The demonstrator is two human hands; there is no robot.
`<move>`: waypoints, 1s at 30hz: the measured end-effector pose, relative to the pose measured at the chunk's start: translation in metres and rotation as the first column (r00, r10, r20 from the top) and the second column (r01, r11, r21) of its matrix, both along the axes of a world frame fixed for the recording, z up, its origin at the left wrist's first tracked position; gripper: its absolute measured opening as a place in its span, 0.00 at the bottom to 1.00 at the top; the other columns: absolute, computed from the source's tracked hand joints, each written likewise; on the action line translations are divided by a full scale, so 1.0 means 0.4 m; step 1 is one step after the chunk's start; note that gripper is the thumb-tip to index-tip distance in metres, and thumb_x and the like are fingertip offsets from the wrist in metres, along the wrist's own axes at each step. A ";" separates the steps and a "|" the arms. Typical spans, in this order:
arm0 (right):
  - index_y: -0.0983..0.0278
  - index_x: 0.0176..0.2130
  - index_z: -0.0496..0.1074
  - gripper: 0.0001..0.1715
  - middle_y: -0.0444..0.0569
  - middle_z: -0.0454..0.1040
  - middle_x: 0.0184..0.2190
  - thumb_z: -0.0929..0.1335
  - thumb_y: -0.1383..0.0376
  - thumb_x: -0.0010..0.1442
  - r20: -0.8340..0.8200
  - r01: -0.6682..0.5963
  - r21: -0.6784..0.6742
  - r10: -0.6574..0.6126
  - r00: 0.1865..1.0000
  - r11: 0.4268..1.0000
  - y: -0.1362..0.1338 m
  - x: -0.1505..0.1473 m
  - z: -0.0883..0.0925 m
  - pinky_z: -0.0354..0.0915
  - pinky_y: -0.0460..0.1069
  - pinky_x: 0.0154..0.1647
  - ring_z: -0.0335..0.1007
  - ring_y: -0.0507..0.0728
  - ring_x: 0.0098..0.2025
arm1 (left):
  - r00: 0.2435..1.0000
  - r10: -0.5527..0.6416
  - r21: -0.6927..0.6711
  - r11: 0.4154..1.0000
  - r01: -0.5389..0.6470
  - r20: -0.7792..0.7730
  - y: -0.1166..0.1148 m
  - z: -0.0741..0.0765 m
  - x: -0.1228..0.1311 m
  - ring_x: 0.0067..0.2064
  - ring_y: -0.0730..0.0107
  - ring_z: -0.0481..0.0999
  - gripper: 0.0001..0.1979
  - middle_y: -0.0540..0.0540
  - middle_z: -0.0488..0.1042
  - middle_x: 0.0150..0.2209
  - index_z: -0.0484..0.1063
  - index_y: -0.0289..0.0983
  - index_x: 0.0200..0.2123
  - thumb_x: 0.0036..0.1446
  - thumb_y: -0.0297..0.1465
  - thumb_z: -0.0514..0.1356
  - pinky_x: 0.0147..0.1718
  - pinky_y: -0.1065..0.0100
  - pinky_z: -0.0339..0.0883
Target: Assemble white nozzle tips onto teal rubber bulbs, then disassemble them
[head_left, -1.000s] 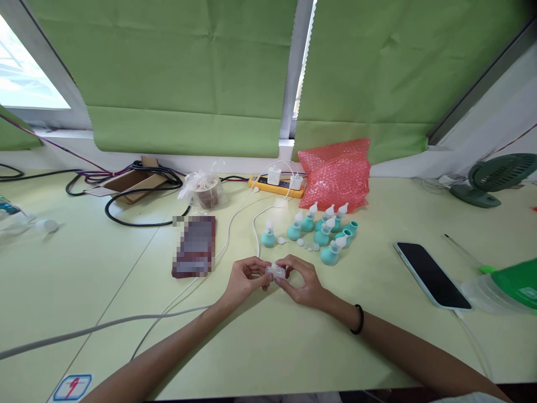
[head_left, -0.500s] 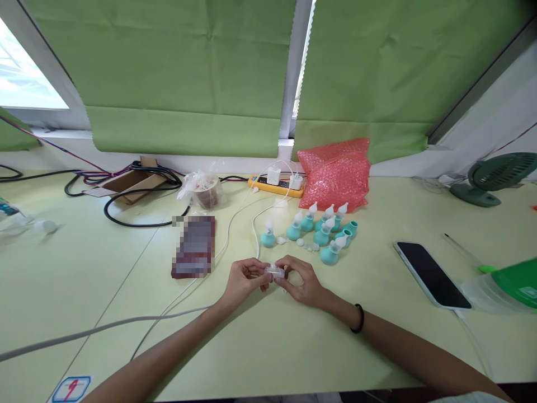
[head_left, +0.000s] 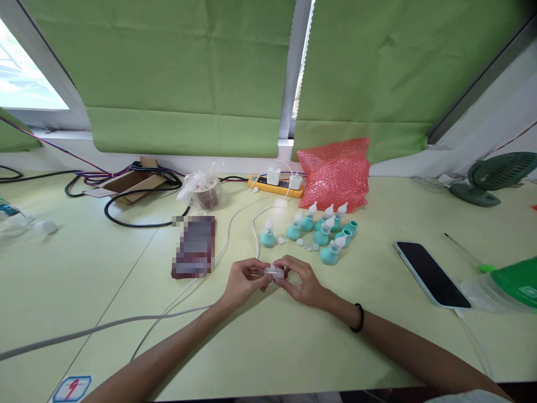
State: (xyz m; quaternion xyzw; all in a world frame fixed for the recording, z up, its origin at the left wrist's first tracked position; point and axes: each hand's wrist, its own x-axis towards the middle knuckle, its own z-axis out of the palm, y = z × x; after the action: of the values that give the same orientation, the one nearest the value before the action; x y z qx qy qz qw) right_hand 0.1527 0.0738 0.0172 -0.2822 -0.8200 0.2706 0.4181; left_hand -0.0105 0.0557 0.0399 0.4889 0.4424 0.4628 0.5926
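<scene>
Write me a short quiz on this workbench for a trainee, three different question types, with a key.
1. True or false: the left hand and the right hand hold the same translucent piece.

2. Which lie nearest the hands?
A) the green fan
B) the teal bulbs
C) the red bubble-wrap package

3. Fill in: a black band circles the person's ____ wrist.

Key: 1. True. 2. B. 3. Right.

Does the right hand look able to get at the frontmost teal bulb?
Probably yes: the right hand is near the teal bulb, and nothing visible stands between them. It is pinching a small clear part with the left hand, though, so it would likely have to let go first.
</scene>
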 end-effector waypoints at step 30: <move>0.63 0.36 0.63 0.12 0.44 0.67 0.26 0.67 0.67 0.48 -0.021 0.113 0.043 -0.112 0.994 0.993 -0.013 -0.006 0.000 0.62 0.44 0.25 0.62 0.49 0.26 | 1.000 0.006 0.019 1.000 -0.006 0.011 0.002 -0.011 0.000 0.18 0.78 0.67 0.10 0.50 0.70 0.19 0.71 0.30 0.25 0.35 0.26 0.64 0.17 0.75 0.64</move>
State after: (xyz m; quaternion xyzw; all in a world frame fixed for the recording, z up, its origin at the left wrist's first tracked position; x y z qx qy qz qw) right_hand 0.1504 0.0685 0.0172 -0.3160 -0.8047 0.2309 0.4464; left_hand -0.0106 0.0565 0.0354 0.4906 0.4362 0.4713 0.5890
